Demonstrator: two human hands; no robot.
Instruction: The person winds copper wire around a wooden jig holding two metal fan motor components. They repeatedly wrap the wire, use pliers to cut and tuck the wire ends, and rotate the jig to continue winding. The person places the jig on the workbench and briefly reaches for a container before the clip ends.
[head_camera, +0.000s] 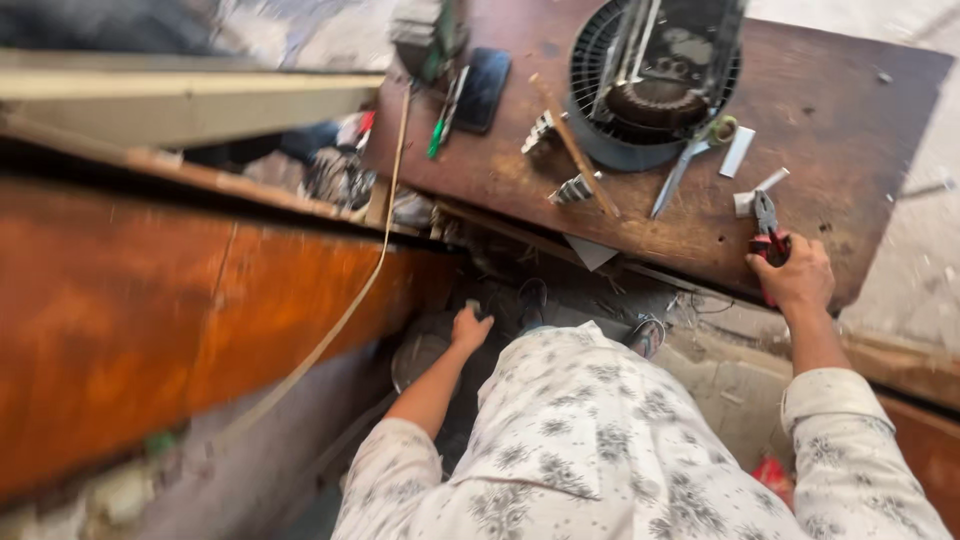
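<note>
**Operator:** I take the wooden table (800, 150) as my reference. The right hand (795, 278) rests at its near edge, fingers wrapped around the red handles of the pliers (767, 228). The nose of the pliers points up the table toward a small white piece (757, 192) just beyond it.

**Reviewer:** And the left hand?

**Operator:** The left hand (468, 328) is below the table's near edge, down among dark clutter on the floor. I cannot tell whether its fingers are open or closed; the picture is blurred there and I see only the back of the hand.

**Reviewer:** Hazards?

**Operator:** In my judgement, three.
1. The pliers sit at the very edge of the table. If the grip loosens, they could drop toward the person's lap.
2. Scissors (692, 152) lie further in on the table, just beside the round black fan housing (640, 80). A reach past the pliers could sweep them.
3. The left hand works out of direct sight under the table. A long tan strip (375, 260) hangs from the table's left corner down past that hand and could snag the forearm.

**Reviewer:** Anything else?

**Operator:** A phone (483, 88) lies near the far left of the table, well apart from both hands.
</note>
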